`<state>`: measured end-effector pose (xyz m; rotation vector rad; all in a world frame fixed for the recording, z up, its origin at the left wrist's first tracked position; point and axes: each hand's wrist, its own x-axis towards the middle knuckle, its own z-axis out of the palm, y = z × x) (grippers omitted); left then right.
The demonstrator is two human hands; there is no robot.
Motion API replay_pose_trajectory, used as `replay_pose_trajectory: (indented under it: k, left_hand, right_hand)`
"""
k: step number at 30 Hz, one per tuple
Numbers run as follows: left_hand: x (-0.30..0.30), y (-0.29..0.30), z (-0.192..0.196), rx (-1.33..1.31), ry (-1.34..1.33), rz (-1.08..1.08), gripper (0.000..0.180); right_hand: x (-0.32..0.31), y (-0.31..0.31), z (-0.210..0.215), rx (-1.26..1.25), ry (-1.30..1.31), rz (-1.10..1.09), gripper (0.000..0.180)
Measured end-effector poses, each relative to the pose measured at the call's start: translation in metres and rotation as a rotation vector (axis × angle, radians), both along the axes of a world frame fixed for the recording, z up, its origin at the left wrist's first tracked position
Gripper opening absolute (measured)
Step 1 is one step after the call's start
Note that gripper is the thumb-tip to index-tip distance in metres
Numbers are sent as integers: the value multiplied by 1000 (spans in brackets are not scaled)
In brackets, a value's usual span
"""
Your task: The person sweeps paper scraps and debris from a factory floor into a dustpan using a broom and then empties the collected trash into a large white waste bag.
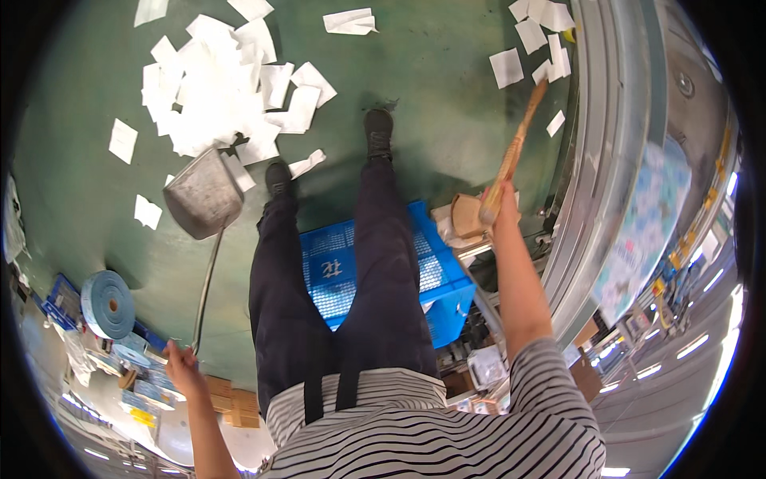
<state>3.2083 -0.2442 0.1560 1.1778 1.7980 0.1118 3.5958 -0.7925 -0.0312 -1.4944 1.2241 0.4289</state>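
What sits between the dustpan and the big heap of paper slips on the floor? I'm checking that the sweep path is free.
Nothing visible does. The dustpan, held by the left hand, has its mouth right against the paper heap. The right hand holds the broom off to the right.

bright, sharp ctr, fisheye edges, glare btm
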Motion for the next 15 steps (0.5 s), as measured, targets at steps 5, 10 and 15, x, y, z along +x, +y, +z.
replay_pose_trajectory:
  k: [5,10,15]
  left_hand:
    - [-9,-32,5,52,31,111,27]
    - [5,-32,2,106,233,187,27]
    - [39,-35,16,62,674,-566,14]
  right_hand:
    - [120,-103,-122,-83,17,-258,26]
    - [173,-179,-166,-172,63,-82,29]
    - [212,-188,-189,-109,-28,-257,32]
